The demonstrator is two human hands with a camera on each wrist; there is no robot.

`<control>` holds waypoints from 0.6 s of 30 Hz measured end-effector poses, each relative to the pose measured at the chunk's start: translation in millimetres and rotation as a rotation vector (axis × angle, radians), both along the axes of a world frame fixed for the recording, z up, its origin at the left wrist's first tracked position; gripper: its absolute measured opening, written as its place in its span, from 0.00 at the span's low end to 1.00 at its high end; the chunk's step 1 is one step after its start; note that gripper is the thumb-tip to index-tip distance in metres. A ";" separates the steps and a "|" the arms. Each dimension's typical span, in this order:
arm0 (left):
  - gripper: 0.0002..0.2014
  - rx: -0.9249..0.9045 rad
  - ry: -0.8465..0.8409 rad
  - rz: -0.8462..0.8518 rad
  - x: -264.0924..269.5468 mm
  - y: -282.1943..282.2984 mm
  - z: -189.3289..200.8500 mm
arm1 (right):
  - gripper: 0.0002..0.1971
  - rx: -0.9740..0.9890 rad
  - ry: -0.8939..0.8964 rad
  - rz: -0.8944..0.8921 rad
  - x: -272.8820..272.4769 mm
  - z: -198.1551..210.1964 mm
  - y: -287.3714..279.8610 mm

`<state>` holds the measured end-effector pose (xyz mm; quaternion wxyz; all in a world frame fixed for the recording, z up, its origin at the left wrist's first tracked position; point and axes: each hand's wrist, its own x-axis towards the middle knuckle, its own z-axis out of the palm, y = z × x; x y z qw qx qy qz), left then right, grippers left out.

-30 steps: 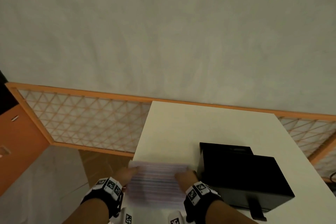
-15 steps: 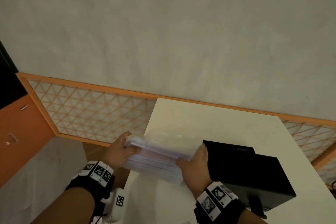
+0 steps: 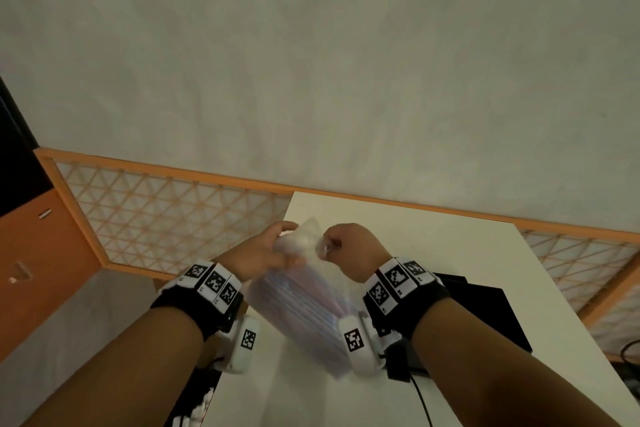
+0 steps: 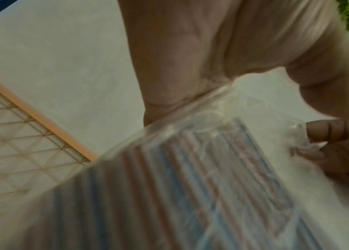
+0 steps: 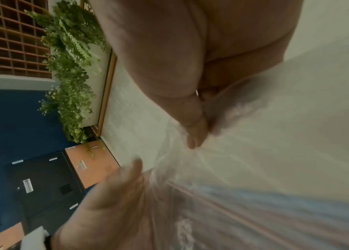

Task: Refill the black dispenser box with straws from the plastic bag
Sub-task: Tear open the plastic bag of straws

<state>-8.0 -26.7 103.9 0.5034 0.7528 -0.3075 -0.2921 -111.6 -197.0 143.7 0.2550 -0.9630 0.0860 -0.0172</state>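
I hold a clear plastic bag (image 3: 301, 305) of striped straws off the white table (image 3: 433, 246), its length running away from me. My left hand (image 3: 277, 246) grips the bag's far end from the left, thumb and fingers round it. My right hand (image 3: 332, 246) is a fist pinching the loose film at that same end. In the left wrist view the straws (image 4: 190, 186) show through the film, with right-hand fingers (image 4: 329, 132) on the bag's corner. In the right wrist view the thumb (image 5: 195, 132) pinches the film (image 5: 254, 152). The black dispenser box (image 3: 485, 305) sits behind my right forearm, mostly hidden.
An orange-framed lattice screen (image 3: 173, 215) runs behind the table under a grey wall. Orange and dark lockers (image 3: 34, 253) stand at the left. A black cable (image 3: 422, 402) trails from under the box. The table's left edge (image 3: 242, 340) lies below my left wrist.
The bag has come up off the table and turned end-on to me. Both hands have shifted from its sides to its far end, the right now pinching the film.
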 end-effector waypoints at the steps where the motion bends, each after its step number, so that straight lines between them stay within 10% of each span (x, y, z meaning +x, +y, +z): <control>1: 0.28 -0.010 -0.010 -0.002 -2.4 -3.6 4.8 | 0.20 0.023 -0.022 -0.006 -1.8 2.5 -1.2; 3: 0.06 -0.026 -0.157 0.055 -8.3 -12.7 15.1 | 0.14 0.087 -0.073 -0.012 -4.7 5.7 -2.4; 5: 0.14 -0.114 -0.244 0.140 -11.4 -20.5 18.7 | 0.02 0.183 -0.153 -0.038 -7.8 7.5 -1.5; 7: 0.18 -0.149 -0.290 0.146 -17.4 -28.9 23.7 | 0.11 0.258 -0.186 -0.027 -11.3 8.0 -0.7; 10: 0.05 -0.172 -0.333 0.104 -29.1 -39.4 32.2 | 0.08 0.210 -0.234 -0.042 -14.1 7.9 0.7; 18: 0.25 -0.069 -0.720 0.097 -28.9 -54.0 44.5 | 0.09 0.368 -0.272 -0.006 -28.6 14.4 -0.3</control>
